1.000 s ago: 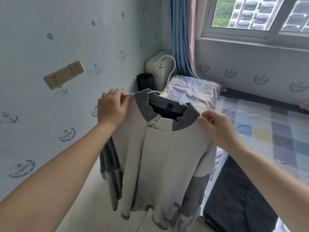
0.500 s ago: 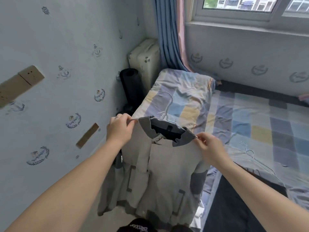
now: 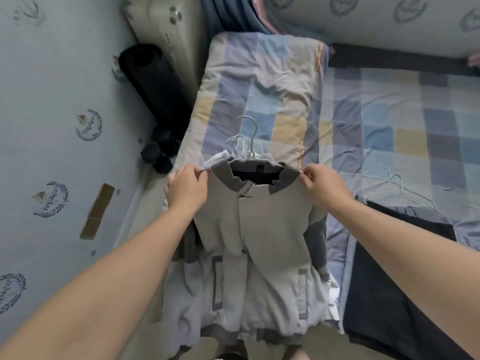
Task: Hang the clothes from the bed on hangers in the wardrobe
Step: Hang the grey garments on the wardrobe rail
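Note:
A light grey jacket (image 3: 262, 235) with a dark grey collar hangs on a white hanger (image 3: 250, 141) whose hook sticks up above the collar. My left hand (image 3: 187, 189) grips the jacket's left shoulder and my right hand (image 3: 323, 181) pinches the right shoulder by the collar. The jacket hangs over the bed's near left corner, its hem down by the floor. More white hanger hooks show just behind the collar. A dark garment (image 3: 397, 276) lies on the bed at right. No wardrobe is in view.
The bed (image 3: 405, 120) has a checked blue sheet and a folded checked quilt (image 3: 262, 81). Spare white hangers (image 3: 394, 185) lie on the sheet beside the dark garment. A rolled black mat (image 3: 153, 84) and a white appliance (image 3: 166, 24) stand by the left wall.
The view has tipped down from the window to the bed and floor. Both hands have lowered the hung jacket while keeping their hold on its shoulders.

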